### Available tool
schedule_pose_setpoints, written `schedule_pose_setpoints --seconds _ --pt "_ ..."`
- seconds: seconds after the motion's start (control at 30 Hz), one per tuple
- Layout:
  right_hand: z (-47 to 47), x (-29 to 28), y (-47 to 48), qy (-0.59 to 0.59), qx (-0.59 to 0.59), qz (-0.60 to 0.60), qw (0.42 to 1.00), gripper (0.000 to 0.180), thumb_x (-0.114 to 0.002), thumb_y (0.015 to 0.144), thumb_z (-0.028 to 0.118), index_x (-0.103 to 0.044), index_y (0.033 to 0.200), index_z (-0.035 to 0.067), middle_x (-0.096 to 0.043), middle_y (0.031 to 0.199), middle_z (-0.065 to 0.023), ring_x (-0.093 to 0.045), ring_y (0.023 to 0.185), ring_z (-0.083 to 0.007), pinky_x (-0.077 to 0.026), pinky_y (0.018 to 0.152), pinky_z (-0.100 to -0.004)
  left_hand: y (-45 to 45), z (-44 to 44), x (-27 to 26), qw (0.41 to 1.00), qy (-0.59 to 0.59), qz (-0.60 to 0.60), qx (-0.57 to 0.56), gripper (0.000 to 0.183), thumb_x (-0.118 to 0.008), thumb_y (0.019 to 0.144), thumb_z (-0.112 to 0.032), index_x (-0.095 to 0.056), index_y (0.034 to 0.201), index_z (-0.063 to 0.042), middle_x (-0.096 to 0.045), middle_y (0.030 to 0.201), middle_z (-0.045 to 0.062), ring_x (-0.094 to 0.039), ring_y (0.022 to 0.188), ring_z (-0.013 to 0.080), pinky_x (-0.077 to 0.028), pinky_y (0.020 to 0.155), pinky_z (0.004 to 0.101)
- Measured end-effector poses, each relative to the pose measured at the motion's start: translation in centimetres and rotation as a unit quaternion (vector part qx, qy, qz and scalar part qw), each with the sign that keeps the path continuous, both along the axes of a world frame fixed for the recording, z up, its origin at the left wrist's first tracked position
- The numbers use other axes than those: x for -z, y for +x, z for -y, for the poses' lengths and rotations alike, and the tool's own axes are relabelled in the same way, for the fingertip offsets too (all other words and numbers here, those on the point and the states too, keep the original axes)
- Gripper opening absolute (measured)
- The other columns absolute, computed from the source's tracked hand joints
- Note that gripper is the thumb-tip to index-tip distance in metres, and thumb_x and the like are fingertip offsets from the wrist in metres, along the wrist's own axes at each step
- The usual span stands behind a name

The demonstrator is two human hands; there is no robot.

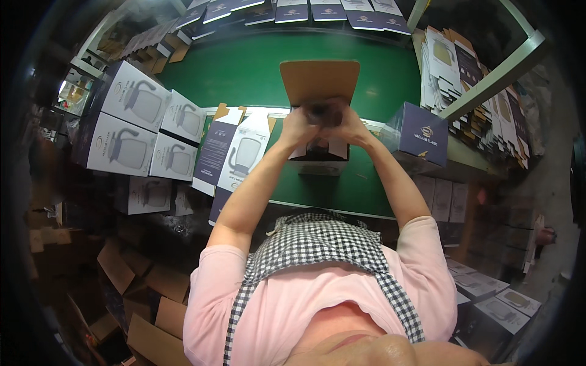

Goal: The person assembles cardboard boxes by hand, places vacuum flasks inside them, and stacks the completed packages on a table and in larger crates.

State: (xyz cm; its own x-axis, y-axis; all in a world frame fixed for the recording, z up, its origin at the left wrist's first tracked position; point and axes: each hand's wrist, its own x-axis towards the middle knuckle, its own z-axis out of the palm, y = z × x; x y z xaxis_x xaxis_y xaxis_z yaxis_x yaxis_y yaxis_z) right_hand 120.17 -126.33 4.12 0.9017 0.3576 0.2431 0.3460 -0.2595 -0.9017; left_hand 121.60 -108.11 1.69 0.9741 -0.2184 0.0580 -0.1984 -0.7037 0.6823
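Observation:
An open cardboard box (319,167) stands on the green work table (206,59) in front of me, its brown lid flap (319,80) raised at the back. My left hand (300,126) is at the left of the box's mouth and my right hand (350,126) at the right. Between them is a dark, blurred object (322,114), whose kind I cannot tell; both hands appear to touch it. The fingers are blurred and partly hidden, so their grip is unclear. Two flattened vacuum flask cartons (242,153) lie left of the box.
Closed vacuum flask boxes (132,146) are stacked at the left, and a dark blue box (423,135) stands at the right. Flat cartons (442,59) are piled at the right beside a metal frame post (494,73). More cartons (291,11) line the far edge. Open brown boxes (155,338) sit lower left.

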Motion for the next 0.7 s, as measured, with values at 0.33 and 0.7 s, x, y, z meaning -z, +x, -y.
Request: schedule_pose_setpoints --seconds 0.33,0.7 --pt "-1.7 0.2 1.0 -0.016 0.222 0.179 0.958 0.038 -0.07 0.082 0.012 -0.058 0.116 -0.003 -0.064 0.101 -0.0158 -0.061 0.098 -0.0268 -0.047 0.088 -0.0379 -4.2 1.1 0.6 0.962 0.044 0.235 0.136 0.042 -0.067 0.084 -0.026 -0.061 0.118 -0.001 -0.054 0.126 0.018 -0.045 0.117 0.0405 -0.039 0.101 0.0477" --pt "4.1 0.3 -4.9 -0.12 -0.044 0.095 0.987 0.055 -0.064 0.084 0.051 -0.062 0.127 0.016 -0.043 0.142 -0.0198 -0.035 0.138 -0.0387 -0.03 0.114 -0.0489 -7.6 -4.5 -2.2 0.784 -0.571 -0.228 0.089 0.084 -0.079 0.069 -0.003 -0.037 0.142 0.003 -0.05 0.135 0.017 -0.047 0.128 0.0233 -0.041 0.107 0.0346"
